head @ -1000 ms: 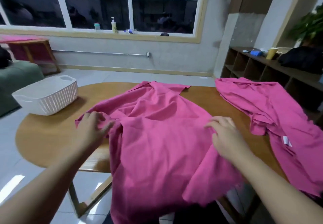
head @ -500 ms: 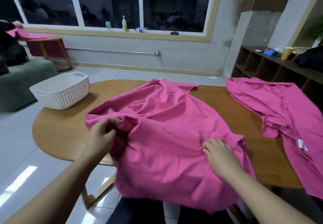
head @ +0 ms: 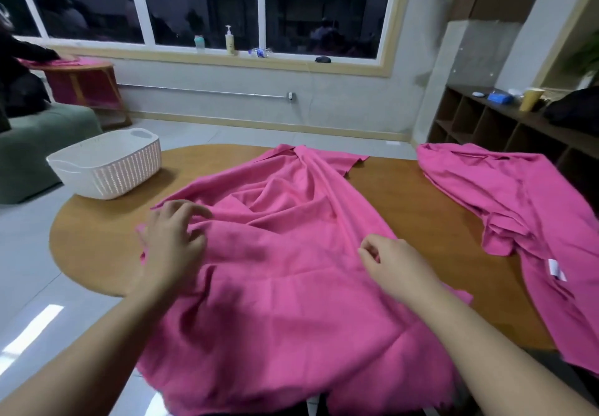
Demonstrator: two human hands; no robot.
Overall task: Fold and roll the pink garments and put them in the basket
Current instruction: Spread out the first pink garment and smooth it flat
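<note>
Left hand [head: 175, 237]: my fingers are spread and loosely bent over the left edge of the pink garment [head: 285, 286]; grip wide, nothing pinched.
Right hand [head: 393, 265]: rests on the cloth near its right side, fingers curled in; I cannot tell whether the grip has caught a fold.
Pink garment: lies rumpled across the middle of the tabletop [head: 421, 208], its near hem hanging over the front edge.
Second pink garment [head: 518, 208]: spread at the right end, apart from the first.
Basket [head: 107, 164]: white, on the far left corner of the tabletop.
</note>
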